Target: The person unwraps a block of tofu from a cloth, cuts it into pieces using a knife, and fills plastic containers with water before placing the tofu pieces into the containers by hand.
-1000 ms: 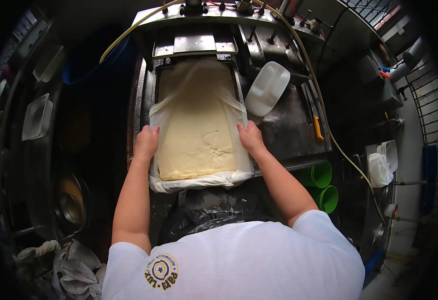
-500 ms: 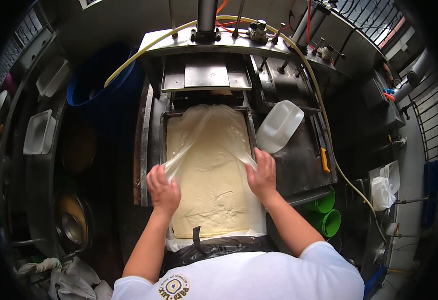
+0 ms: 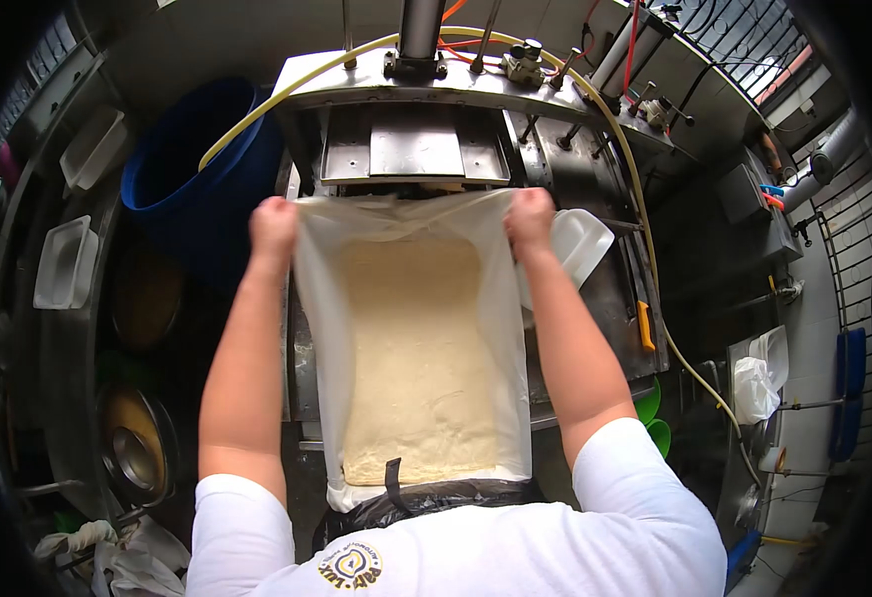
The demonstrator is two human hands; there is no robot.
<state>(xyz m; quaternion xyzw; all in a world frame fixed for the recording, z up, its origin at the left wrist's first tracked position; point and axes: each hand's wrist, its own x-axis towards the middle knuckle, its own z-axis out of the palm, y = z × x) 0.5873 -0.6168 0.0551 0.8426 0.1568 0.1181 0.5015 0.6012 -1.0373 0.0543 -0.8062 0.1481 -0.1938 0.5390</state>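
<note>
White cloth (image 3: 322,318) flanking pale slab (image 3: 421,368) — left hand (image 3: 274,227) clenched on far edge at ten o'clock, right hand (image 3: 531,221) likewise at one — plastic jug (image 3: 583,244) at two.

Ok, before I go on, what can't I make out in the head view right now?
Most fingertips of the left hand and right hand on the thin white translucent cloth: head view, hidden by the fists.
Part of the white plastic jug: head view, behind the right forearm.
Top of the vertical grey metal cylinder: head view, cut off by the upper edge.
Bottom of the round blue plastic barrel: head view, hidden in shadow.
</note>
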